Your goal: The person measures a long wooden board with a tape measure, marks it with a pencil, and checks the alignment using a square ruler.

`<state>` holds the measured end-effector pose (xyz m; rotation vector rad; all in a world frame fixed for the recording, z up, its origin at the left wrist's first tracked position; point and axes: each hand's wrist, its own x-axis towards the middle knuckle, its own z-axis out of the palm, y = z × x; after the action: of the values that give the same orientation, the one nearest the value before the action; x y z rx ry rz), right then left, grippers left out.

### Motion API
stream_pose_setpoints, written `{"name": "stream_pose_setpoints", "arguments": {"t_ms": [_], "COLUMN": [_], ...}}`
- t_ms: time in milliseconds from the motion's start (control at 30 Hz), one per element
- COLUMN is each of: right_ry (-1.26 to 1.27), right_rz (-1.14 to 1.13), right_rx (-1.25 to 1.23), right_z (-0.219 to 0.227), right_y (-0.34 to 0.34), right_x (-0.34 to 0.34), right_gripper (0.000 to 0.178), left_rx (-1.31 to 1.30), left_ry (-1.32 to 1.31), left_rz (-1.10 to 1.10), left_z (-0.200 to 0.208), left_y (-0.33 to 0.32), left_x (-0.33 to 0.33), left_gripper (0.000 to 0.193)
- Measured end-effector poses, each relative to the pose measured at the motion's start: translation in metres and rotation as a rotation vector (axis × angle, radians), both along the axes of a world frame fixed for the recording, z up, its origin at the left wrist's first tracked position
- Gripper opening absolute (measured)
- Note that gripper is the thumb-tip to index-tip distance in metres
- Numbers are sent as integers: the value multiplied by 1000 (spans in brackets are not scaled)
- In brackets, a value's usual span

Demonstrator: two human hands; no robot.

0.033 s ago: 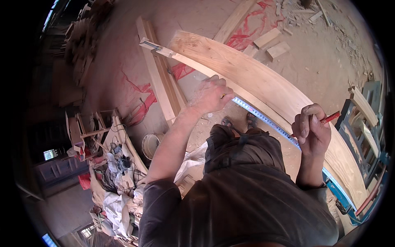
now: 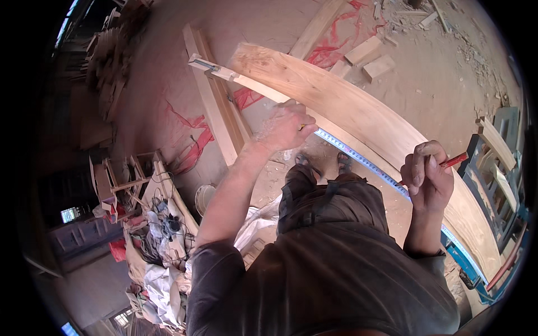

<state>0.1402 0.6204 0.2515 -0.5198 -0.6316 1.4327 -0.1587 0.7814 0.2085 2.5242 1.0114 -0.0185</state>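
A long wide plank (image 2: 330,92) slants from the upper left to the lower right, its narrow pale edge facing me. Along that edge runs a white tape measure blade (image 2: 361,161), pulled out straight. My left hand (image 2: 288,126) is closed around the near end of the blade, where a bit of yellow shows; its palm hides the rest. Between the bent fingers of my right hand (image 2: 428,175) is a red pencil (image 2: 455,160), with its tip down by the blade. Past my right wrist the blade carries on to the plank's lower right end.
Under the plank's left end lies a timber beam (image 2: 210,92), with another beam (image 2: 318,29) farther back. Offcuts (image 2: 378,68) and red plastic scraps (image 2: 193,148) litter the dusty floor. A blue-framed machine (image 2: 464,260) stands right; a cloth heap (image 2: 165,280) and bucket (image 2: 204,199) are left.
The whole view has shifted slightly. Both hands keep their hold on the tape measure and the pencil, almost unmoved.
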Motion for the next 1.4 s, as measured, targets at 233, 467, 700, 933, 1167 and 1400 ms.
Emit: {"name": "stream_pose_setpoints", "arguments": {"t_ms": [233, 467, 700, 933, 1167, 1400], "right_ry": [-77, 109, 229, 145, -73, -483], "right_rz": [-419, -809, -982, -1152, -1060, -870], "right_rx": [-60, -164, -582, -681, -619, -708], "right_z": [-29, -74, -78, -90, -117, -139], "right_y": [57, 120, 172, 194, 225, 268], "right_x": [-53, -202, -354, -382, -367, -324], "right_gripper": [32, 33, 29, 38, 54, 70], "left_rx": [-332, -478, -757, -900, -739, -845], "left_ry": [258, 445, 579, 459, 501, 359], "left_rz": [40, -1, -174, -174, -338, -287], "left_z": [35, 22, -99, -145, -171, -195], "left_y": [180, 373, 486, 479, 483, 483], "left_x": [-88, -153, -239, -257, -266, -276], "left_gripper": [25, 22, 23, 28, 29, 17]}}
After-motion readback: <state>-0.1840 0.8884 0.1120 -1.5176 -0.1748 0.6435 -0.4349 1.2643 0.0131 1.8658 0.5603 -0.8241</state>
